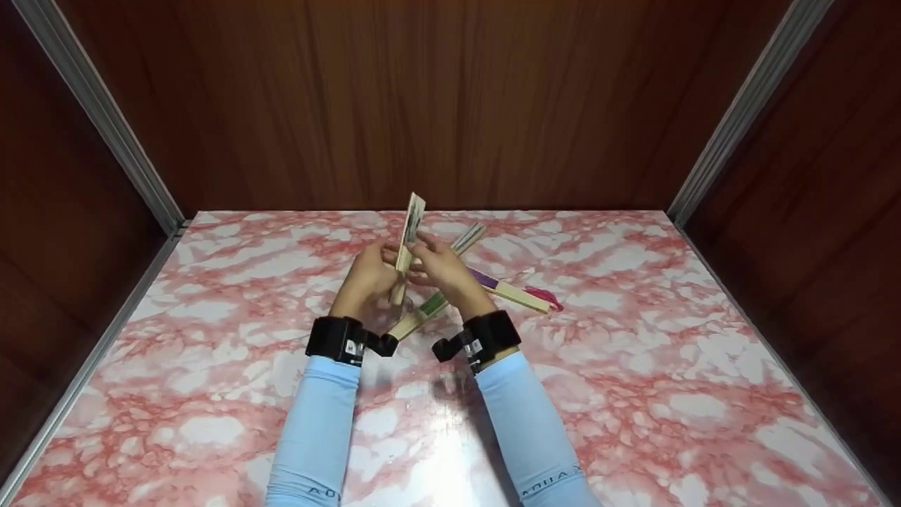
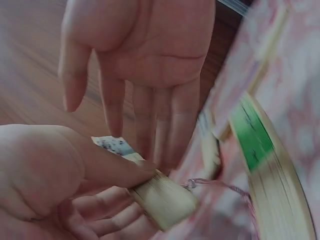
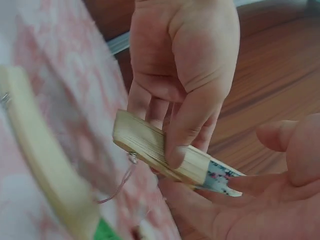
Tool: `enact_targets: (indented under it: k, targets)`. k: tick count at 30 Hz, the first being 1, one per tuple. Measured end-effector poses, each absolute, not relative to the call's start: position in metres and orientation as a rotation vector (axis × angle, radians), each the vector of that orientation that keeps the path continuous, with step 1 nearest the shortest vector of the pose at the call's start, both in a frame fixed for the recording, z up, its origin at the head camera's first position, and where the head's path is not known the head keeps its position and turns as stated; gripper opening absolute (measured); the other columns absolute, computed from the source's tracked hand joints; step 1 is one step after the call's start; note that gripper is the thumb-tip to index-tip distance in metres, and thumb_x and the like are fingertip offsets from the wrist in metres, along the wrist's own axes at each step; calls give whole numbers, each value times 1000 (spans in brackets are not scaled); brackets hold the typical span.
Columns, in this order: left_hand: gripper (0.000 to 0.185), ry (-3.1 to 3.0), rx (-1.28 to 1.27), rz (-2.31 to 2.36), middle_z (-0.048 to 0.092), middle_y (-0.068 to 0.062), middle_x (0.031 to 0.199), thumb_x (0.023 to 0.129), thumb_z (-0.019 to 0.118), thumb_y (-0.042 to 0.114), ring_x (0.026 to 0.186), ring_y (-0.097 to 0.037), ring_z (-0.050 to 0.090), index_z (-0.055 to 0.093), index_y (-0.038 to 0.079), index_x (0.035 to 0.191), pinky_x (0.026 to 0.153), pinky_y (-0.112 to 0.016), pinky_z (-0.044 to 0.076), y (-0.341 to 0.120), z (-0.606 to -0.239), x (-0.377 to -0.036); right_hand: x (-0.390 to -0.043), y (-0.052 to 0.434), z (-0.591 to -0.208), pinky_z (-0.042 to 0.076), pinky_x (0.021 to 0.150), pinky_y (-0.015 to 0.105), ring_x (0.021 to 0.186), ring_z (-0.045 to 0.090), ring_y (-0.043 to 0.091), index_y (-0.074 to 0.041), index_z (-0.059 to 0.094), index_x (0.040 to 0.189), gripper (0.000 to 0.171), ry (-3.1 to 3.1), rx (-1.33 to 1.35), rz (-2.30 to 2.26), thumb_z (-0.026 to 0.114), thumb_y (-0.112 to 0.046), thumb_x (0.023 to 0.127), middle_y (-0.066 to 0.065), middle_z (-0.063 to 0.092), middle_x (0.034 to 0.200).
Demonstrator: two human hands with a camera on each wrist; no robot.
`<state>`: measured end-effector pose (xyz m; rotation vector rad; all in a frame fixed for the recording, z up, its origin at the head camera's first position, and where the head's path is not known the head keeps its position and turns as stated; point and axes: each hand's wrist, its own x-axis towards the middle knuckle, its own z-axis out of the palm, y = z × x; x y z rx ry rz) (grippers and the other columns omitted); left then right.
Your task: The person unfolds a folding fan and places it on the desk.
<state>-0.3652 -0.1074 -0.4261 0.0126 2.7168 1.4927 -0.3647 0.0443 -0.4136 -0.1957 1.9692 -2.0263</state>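
At the centre of the head view a closed fan (image 1: 410,232) stands nearly upright above the table (image 1: 633,366), its printed end up and its bamboo butt down between the two hands, probably held this way so its ribs can be reached from both sides. The left hand (image 1: 366,282) grips it near the pivot: in the right wrist view the thumb (image 3: 187,135) lies curled across the flat bamboo guard and the fingers wrap behind, so the fan (image 3: 165,155) is pinched firmly, a thin pink cord hanging from the rivet. The right hand (image 1: 440,267) is spread, fingers straight and relaxed (the left wrist view shows its open palm (image 2: 150,55) plainly), and its fingertips (image 2: 165,160) touch the fan (image 2: 160,195) near the printed leaf; it grips nothing, only rests against the fan. Two more closed fans lie on the table under and beside the hands: a green fan (image 1: 422,313) slanting from lower left towards upper right beneath the wrists, and a purple fan (image 1: 510,290) with a red tassel just right of the right hand. Both wrists wear black camera bands over pale blue sleeves (image 1: 317,422), and dark wooden walls close in the table at the top and sides of the frame
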Motion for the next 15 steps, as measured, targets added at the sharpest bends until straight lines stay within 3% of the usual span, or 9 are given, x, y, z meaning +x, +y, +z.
enact_targets:
  k: [4, 7, 15]
  targets:
    - [56, 2735, 113, 1698, 67, -18, 122, 81, 69, -3, 113, -32, 64, 54, 5, 134, 97, -40, 56, -103, -420, -366, -365, 48, -404, 50, 113, 48, 136, 54, 39, -4, 21, 160, 61, 2014, -260, -2117, 47, -14, 106, 24, 40, 158]
    - [52, 2687, 223, 1851, 68, -20, 119, 82, 68, -7, 110, -32, 66, 54, 2, 131, 95, -36, 58, -98, -420, -367, -366, 53, -402, 52, 111, 44, 135, 55, 36, 0, 28, 157, 58, 2100, -300, -2123, 50, -9, 104, 25, 45, 154]
    - [39, 2642, 422, 1907, 70, -19, 115, 86, 74, -3, 102, -28, 70, 60, 2, 122, 89, -31, 62, -88, -420, -364, -372, 73, -403, 62, 96, 41, 107, 71, 25, 1, 63, 131, 34, 2218, -326, -2236, 64, -5, 97, 23, 68, 125]
